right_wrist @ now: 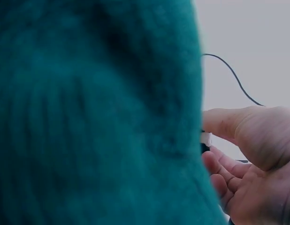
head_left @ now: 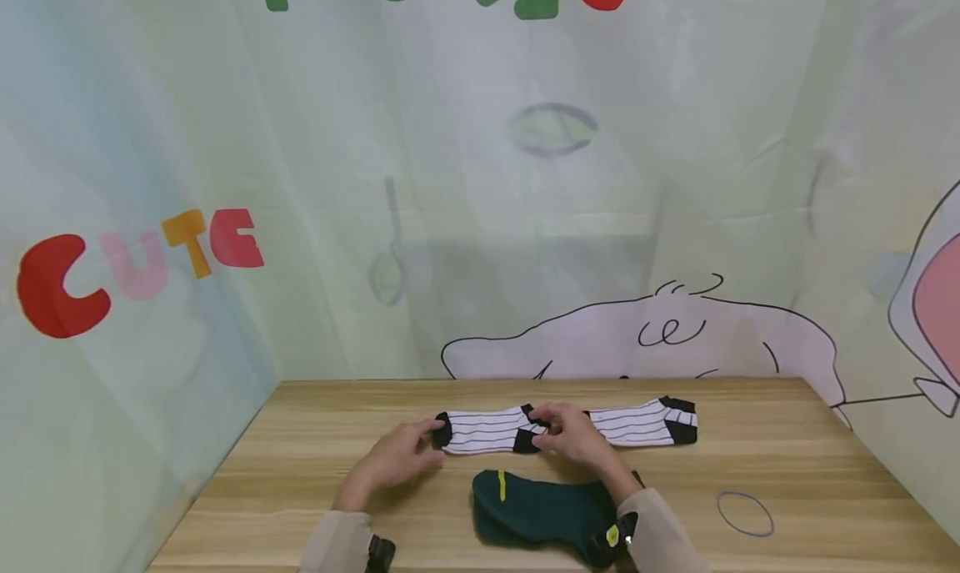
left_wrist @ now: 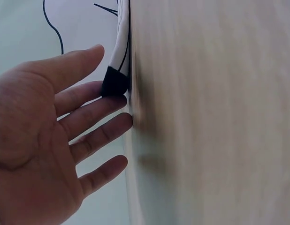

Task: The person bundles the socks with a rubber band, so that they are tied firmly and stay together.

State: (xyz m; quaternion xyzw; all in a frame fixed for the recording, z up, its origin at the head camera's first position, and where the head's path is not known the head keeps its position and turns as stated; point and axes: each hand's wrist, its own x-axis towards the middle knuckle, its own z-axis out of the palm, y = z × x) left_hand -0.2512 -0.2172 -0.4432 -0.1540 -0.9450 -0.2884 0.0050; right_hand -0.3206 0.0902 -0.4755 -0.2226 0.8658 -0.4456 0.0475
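Two white socks with thin dark stripes and black ends lie end to end on the table, the left striped sock (head_left: 483, 432) and the right striped sock (head_left: 628, 425). At the black left end of the left striped sock, my left hand (head_left: 401, 456) touches it with fairly straight fingers, its thumb held apart in the left wrist view. My right hand (head_left: 573, 435) pinches the other end of that sock between thumb and fingers, overlapping the right sock's near end. Beneath my right wrist lies a dark green sock (head_left: 540, 506) with a yellow stripe, filling much of the right wrist view.
The wooden table (head_left: 300, 490) runs back to a printed curtain (head_left: 322, 181) with letters and a cartoon figure. An oval outline (head_left: 745, 514) lies on the table at the right. Both wrists wear dark straps.
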